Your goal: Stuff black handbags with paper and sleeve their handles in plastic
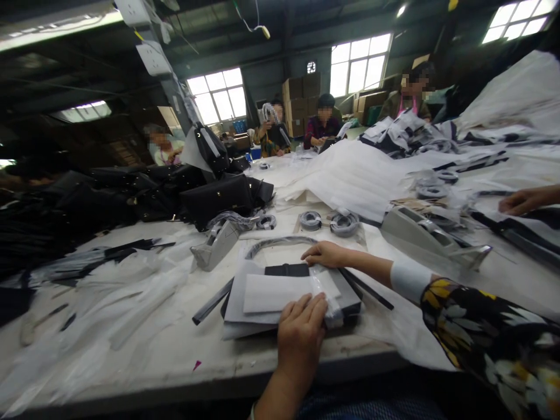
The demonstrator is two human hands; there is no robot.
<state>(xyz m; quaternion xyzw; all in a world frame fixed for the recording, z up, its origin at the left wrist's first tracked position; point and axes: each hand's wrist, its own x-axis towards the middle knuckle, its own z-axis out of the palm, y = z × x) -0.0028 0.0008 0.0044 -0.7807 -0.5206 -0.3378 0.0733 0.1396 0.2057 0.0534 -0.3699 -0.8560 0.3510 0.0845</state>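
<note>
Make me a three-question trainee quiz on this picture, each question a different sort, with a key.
1. True or false: a heap of black bags lies on the left side of the picture.
2. What do the fingers of the left hand rest on?
A) a tape dispenser
B) the white-covered bundle
C) a coiled strap
3. Fill the gap: a ____ band shows between the right hand and the flowered sleeve.

Key: 1. True; 2. B; 3. white
</note>
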